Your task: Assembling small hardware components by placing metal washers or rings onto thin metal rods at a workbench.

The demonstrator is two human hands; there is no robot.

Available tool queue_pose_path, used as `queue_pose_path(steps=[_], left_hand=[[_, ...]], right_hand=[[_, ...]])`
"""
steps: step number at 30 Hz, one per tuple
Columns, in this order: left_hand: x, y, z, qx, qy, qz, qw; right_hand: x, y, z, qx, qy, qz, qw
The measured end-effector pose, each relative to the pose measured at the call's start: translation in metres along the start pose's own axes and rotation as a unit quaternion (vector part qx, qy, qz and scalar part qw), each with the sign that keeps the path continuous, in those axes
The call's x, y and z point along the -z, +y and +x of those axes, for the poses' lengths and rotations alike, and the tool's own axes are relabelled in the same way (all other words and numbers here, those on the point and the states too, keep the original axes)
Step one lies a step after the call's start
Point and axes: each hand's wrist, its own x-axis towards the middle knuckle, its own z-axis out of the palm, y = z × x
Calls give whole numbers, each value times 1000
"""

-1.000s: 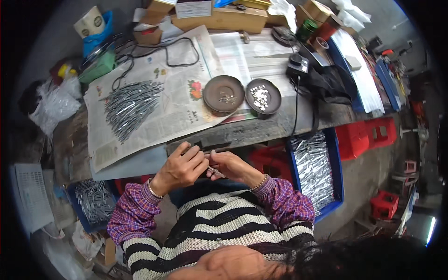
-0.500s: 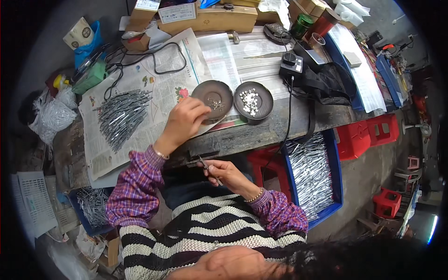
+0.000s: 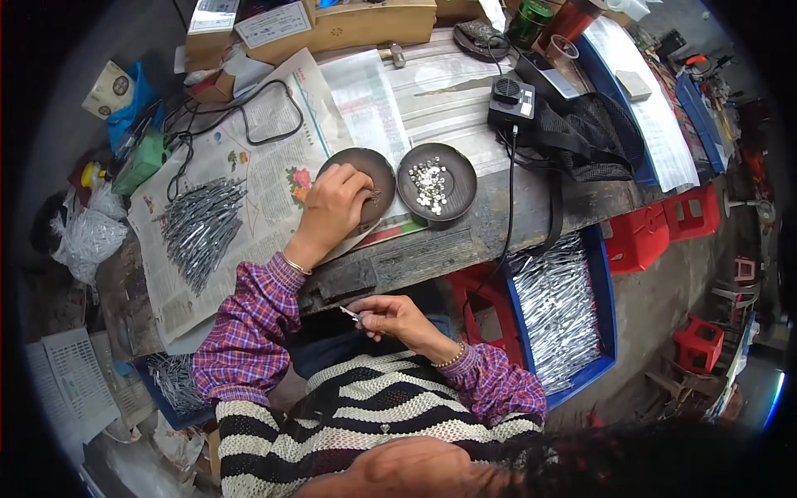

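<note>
My left hand (image 3: 339, 199) reaches into the left dark round dish (image 3: 355, 155), fingers curled together over small metal bits (image 3: 376, 196). Its fingertips are partly hidden, so what they pinch cannot be made out. Beside it stands a second dark dish (image 3: 466, 174) holding many small shiny silver pieces (image 3: 429, 184). My right hand (image 3: 397, 324) is closed around a slim metal piece (image 3: 352, 314) near the bench's front edge, its tip poking out past the thumb. On newspaper to the left lies a heap of thin metal strips (image 3: 203, 228).
A blue crate (image 3: 612, 332) full of shiny metal strips stands right of my lap, beside red stools (image 3: 635, 241). A black boxy device (image 3: 510, 104) with a cable, a black mesh bag (image 3: 594, 137) and a hammer (image 3: 397, 56) lie on the wooden bench (image 3: 440, 249).
My left hand has gone from above the dish's near edge down into it, its fingers drawing together. My right hand has turned the metal piece slightly. The view has shifted a little.
</note>
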Motion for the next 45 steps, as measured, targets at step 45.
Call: queue_pose_path(steps=[45], left_hand=[[55,60,-81,-34,-69,-183,980]], right_hand=[[-5,-27,-2,109,130,-20,985]])
